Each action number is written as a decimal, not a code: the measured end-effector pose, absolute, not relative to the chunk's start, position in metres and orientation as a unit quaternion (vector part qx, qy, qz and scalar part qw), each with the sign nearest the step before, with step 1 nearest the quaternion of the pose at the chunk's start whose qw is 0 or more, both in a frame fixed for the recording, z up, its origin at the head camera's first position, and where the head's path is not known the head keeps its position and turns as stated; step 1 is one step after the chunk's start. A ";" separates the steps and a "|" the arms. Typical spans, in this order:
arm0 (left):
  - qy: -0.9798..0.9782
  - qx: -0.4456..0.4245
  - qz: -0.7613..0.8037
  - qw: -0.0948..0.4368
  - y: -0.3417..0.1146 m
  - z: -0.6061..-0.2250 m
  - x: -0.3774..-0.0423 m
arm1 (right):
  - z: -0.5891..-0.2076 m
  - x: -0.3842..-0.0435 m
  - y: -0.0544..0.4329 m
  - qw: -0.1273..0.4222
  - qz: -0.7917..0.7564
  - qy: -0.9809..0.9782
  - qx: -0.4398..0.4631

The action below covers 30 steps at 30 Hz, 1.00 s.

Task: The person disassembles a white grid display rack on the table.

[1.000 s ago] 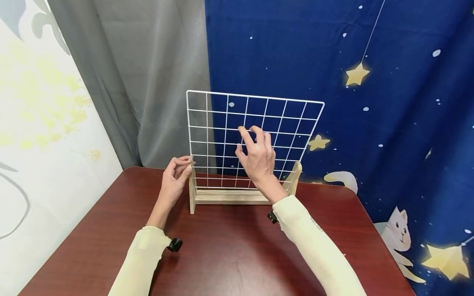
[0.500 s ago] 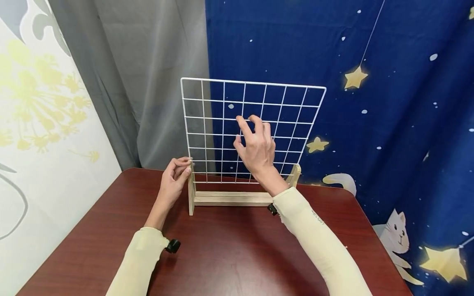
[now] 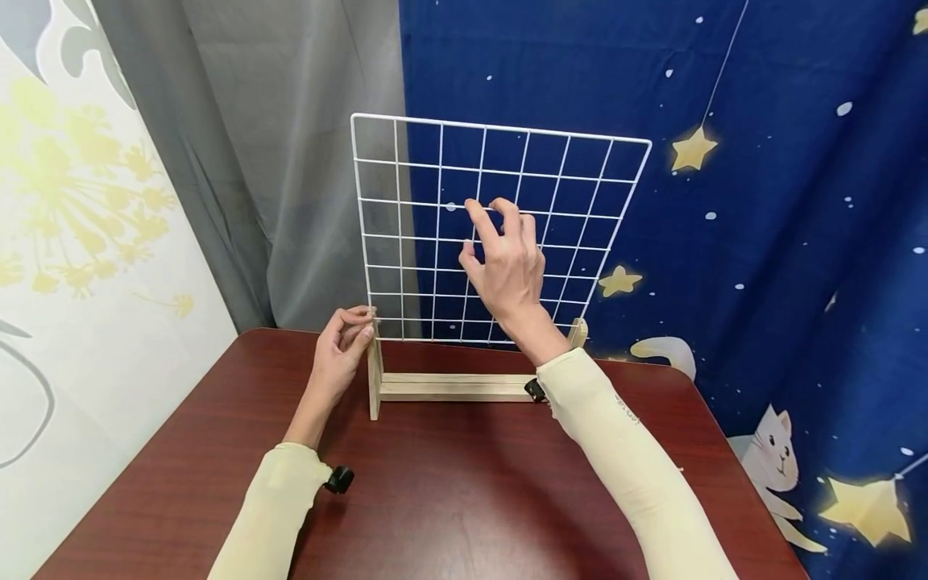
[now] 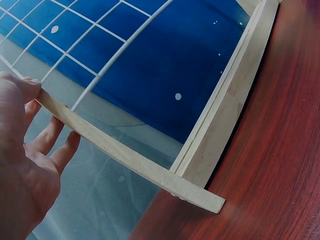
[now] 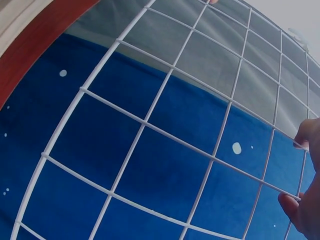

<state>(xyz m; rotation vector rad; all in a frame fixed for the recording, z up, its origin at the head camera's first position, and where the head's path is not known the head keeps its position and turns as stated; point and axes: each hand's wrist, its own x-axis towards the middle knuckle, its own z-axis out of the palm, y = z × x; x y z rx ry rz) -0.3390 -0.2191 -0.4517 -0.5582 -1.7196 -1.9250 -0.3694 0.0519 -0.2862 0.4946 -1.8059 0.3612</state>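
My left hand (image 3: 338,353) pinches the top of the left upright of a pale wooden stand (image 3: 457,391), with thumb and fingers on it in the left wrist view. My right hand (image 3: 511,270) grips a white wire grid panel (image 3: 484,126) near its middle, the fingers curled through the mesh. The panel stands nearly upright and slightly tilted. Its bottom wire hangs well above the grooved crossbar (image 4: 215,110), with a gap between them. The panel's lower sides are still between the two uprights. The right upright (image 3: 577,332) is partly hidden by my right forearm.
The stand rests on a dark red table (image 3: 435,483) near its back edge. Behind hang a grey curtain (image 3: 326,161) and a blue starry curtain (image 3: 580,64). A pale patterned panel (image 3: 94,322) stands on the left.
My right hand has risen, carrying the wire grid panel upward from the crossbar. A gap has opened beneath its bottom wire. My left hand stays on the left upright.
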 end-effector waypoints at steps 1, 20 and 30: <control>-0.630 -0.209 -0.706 0.248 -0.219 -0.452 -0.339 | -0.284 -0.369 0.053 0.579 0.157 -0.772 0.211; -0.641 -0.204 -0.700 0.241 -0.216 -0.452 -0.340 | -0.259 -0.361 0.062 0.594 0.178 -0.756 0.212; -0.652 -0.207 -0.694 0.222 -0.223 -0.451 -0.339 | -0.240 -0.347 0.080 0.614 0.245 -0.725 0.195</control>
